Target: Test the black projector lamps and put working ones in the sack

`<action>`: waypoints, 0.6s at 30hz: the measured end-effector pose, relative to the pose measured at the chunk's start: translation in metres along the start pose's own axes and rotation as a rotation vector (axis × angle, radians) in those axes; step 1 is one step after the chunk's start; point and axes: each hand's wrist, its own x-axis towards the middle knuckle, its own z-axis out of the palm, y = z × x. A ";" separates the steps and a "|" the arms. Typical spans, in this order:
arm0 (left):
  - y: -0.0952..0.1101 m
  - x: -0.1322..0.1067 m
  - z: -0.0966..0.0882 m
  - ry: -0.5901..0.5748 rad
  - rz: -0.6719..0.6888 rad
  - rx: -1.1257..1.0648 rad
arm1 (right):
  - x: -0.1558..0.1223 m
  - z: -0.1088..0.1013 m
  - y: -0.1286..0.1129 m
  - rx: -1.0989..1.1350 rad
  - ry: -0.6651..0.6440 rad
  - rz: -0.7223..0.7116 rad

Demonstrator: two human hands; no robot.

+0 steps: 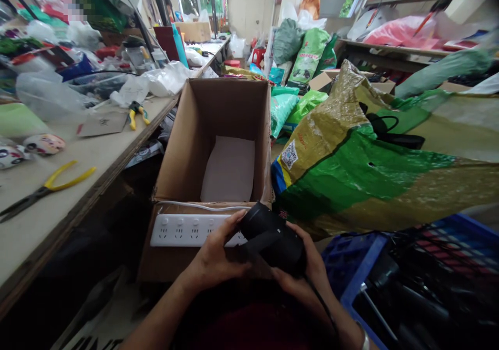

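Between both my hands is a black cylindrical device (290, 243), tilted, with a darker flap or bracket across its front and a black cord running down from its right end. My left hand (216, 251) is closed at the left end, thumb on top and fingers beneath. My right hand (312, 267) wraps the right end, with part of its fingers hidden behind the device. Just beyond my left hand lies a white power strip (175, 230) on a flap of the open cardboard box (175, 147). A white sheet (230, 168) lies inside the box.
On the left bench (128, 147) lie yellow-handled pliers (58, 181), smaller yellow-green pliers (136, 115) and plastic bags. A large green and gold sack (370, 168) leans at the right. Below it, a blue crate (362, 272) holds black items.
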 end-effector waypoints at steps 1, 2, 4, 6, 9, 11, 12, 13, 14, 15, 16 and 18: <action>0.002 0.001 -0.004 -0.005 0.001 0.064 | 0.001 -0.004 0.001 0.009 -0.028 -0.010; 0.005 0.003 -0.007 -0.013 0.000 0.129 | 0.003 -0.009 0.002 0.032 -0.066 -0.021; 0.012 0.006 -0.012 -0.043 0.021 0.239 | 0.007 -0.021 0.005 0.103 -0.155 -0.025; 0.018 0.010 -0.011 -0.085 0.068 0.314 | 0.010 -0.035 0.008 0.195 -0.252 0.004; 0.023 0.011 -0.003 -0.213 0.139 0.365 | 0.008 -0.058 0.010 0.368 -0.421 0.121; 0.021 0.012 0.002 -0.318 0.103 0.391 | 0.002 -0.075 0.009 0.477 -0.491 0.188; 0.019 0.015 0.005 -0.345 0.106 0.389 | -0.002 -0.084 0.009 0.502 -0.495 0.207; 0.017 0.019 0.008 -0.369 0.120 0.371 | -0.007 -0.093 0.009 0.509 -0.481 0.218; 0.015 0.023 0.013 -0.387 0.133 0.338 | -0.013 -0.102 0.008 0.501 -0.462 0.233; 0.015 0.028 0.020 -0.413 0.146 0.288 | -0.020 -0.111 0.007 0.486 -0.439 0.256; 0.016 0.033 0.029 -0.445 0.148 0.231 | -0.028 -0.120 0.006 0.478 -0.418 0.289; 0.022 0.039 0.052 -0.522 0.123 0.121 | -0.049 -0.137 0.004 0.474 -0.367 0.356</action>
